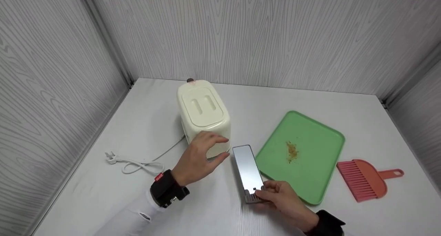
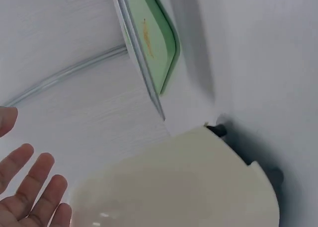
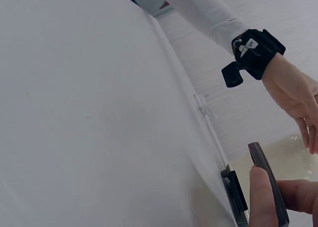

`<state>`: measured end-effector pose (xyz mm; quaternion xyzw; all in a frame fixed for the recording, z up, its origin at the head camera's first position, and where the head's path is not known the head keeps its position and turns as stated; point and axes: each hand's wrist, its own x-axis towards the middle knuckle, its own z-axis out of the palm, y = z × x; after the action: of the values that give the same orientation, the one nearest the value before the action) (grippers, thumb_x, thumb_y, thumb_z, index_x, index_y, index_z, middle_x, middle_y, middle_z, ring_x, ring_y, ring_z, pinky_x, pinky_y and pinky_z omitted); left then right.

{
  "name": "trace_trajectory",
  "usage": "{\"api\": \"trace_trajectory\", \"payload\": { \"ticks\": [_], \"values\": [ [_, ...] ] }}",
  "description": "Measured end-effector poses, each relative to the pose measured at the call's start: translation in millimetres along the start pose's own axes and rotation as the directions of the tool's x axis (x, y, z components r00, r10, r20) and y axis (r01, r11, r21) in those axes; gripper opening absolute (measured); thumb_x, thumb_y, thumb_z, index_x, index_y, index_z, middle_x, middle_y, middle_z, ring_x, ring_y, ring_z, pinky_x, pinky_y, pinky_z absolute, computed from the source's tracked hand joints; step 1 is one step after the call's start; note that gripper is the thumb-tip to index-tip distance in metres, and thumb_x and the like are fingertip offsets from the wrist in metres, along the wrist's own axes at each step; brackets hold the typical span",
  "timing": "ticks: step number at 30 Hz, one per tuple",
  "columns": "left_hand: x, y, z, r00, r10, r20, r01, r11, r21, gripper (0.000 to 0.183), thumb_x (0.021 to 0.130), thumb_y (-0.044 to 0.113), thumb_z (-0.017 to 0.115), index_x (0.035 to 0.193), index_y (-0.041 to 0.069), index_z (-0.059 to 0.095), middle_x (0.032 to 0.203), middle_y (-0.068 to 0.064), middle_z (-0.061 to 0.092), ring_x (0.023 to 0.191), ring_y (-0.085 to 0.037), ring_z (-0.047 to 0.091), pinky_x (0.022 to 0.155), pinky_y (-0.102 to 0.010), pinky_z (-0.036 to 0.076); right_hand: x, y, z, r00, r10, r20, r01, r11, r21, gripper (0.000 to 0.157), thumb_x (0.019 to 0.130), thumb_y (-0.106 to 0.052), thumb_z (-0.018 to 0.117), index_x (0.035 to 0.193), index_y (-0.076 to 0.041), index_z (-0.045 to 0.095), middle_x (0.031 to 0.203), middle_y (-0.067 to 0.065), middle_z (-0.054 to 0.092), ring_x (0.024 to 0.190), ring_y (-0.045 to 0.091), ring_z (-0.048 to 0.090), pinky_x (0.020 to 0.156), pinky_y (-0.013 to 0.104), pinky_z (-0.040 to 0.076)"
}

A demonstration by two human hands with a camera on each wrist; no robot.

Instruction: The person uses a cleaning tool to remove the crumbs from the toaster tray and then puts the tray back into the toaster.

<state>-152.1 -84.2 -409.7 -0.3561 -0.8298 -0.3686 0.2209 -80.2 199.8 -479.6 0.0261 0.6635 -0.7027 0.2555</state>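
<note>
My right hand (image 1: 287, 201) pinches the slotted grey end of a long, shiny metal crumb tray (image 1: 246, 167), thumb on top. Its far end points toward the cream toaster (image 1: 203, 106), which has a lid with two grooves over its top. In the left wrist view the crumb tray (image 2: 141, 58) appears almost edge-on, apart from the toaster (image 2: 184, 182). My left hand (image 1: 199, 156) hovers at the toaster's near end, fingers and thumb spread with nothing between them. The right wrist view has the crumb tray (image 3: 268, 182) between thumb and fingers.
A green tray (image 1: 317, 139) lies to the right, with a small patch of brown crumbs (image 1: 292, 152) on it. Beside it is a red hand brush (image 1: 370, 179). The toaster's white cord and plug (image 1: 111, 157) lie at the left. Wood-grain panels enclose the table.
</note>
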Motion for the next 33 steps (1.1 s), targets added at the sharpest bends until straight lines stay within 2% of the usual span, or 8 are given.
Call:
{"api": "trace_trajectory", "payload": {
  "ticks": [3, 7, 12, 16, 23, 33],
  "values": [
    [5.1, -1.8, -8.8, 0.999, 0.023, -0.044, -0.018, 0.995, 0.101, 0.035, 0.09, 0.016, 0.083, 0.12, 0.004, 0.072, 0.119, -0.008, 0.069, 0.117, -0.023, 0.061, 0.104, -0.037, 0.051, -0.4, 3.7, 3.0, 1.0, 0.002, 0.024, -0.001, 1.0, -0.006, 0.031, 0.098, -0.013, 0.072, 0.118, 0.009, 0.063, 0.096, 0.006, 0.074, 0.084, 0.012, 0.072, 0.07, 0.02, 0.06],
    [10.2, -5.3, -15.1, 0.996, 0.022, -0.083, -0.006, 0.981, 0.196, 0.039, 0.09, 0.016, 0.083, 0.124, 0.002, 0.071, 0.124, -0.012, 0.067, 0.123, -0.028, 0.057, 0.113, -0.044, 0.044, -1.0, 8.4, 6.5, 0.999, -0.004, 0.052, 0.004, 1.0, -0.011, 0.029, 0.098, -0.01, 0.071, 0.117, 0.01, 0.063, 0.097, 0.008, 0.075, 0.086, 0.014, 0.074, 0.075, 0.023, 0.063],
    [15.3, -16.1, -15.5, 0.996, 0.015, -0.084, 0.005, 0.972, 0.234, 0.041, 0.089, 0.015, 0.083, 0.125, 0.003, 0.07, 0.132, -0.017, 0.063, 0.13, -0.036, 0.053, 0.118, -0.062, 0.035, 0.7, 12.8, 12.6, 0.996, -0.005, 0.087, 0.003, 1.0, 0.025, 0.027, 0.098, -0.005, 0.069, 0.117, 0.013, 0.062, 0.1, 0.011, 0.074, 0.09, 0.018, 0.074, 0.082, 0.03, 0.064],
    [17.5, -25.7, -12.9, 0.997, 0.007, -0.078, 0.014, 0.966, 0.259, 0.041, 0.087, 0.016, 0.085, 0.123, 0.004, 0.07, 0.136, -0.019, 0.061, 0.132, -0.042, 0.051, 0.116, -0.069, 0.032, 4.2, 13.6, 17.3, 0.995, -0.01, 0.096, 0.008, 1.0, 0.027, 0.026, 0.098, -0.001, 0.067, 0.118, 0.014, 0.06, 0.099, 0.013, 0.074, 0.089, 0.019, 0.075, 0.08, 0.031, 0.064],
    [17.2, -35.0, -7.3, 0.996, -0.054, -0.068, 0.073, 0.947, 0.312, 0.043, 0.087, 0.019, 0.085, 0.126, 0.009, 0.071, 0.133, -0.016, 0.061, 0.128, -0.037, 0.051, 0.114, -0.075, 0.03, 10.6, 16.1, 26.2, 0.993, 0.003, 0.114, -0.008, 0.999, 0.047, 0.024, 0.097, 0.0, 0.067, 0.115, 0.014, 0.06, 0.099, 0.015, 0.073, 0.087, 0.02, 0.075, 0.078, 0.03, 0.065],
    [21.0, -34.6, -5.4, 0.996, -0.058, -0.069, 0.079, 0.933, 0.35, 0.04, 0.086, 0.017, 0.086, 0.123, 0.012, 0.072, 0.127, -0.014, 0.062, 0.123, -0.037, 0.054, 0.109, -0.078, 0.035, 20.3, 17.6, 35.7, 0.992, -0.014, 0.129, 0.01, 0.999, 0.033, 0.021, 0.097, 0.0, 0.068, 0.112, 0.013, 0.061, 0.096, 0.013, 0.073, 0.078, 0.015, 0.074, 0.075, 0.03, 0.065]
  ]
}}
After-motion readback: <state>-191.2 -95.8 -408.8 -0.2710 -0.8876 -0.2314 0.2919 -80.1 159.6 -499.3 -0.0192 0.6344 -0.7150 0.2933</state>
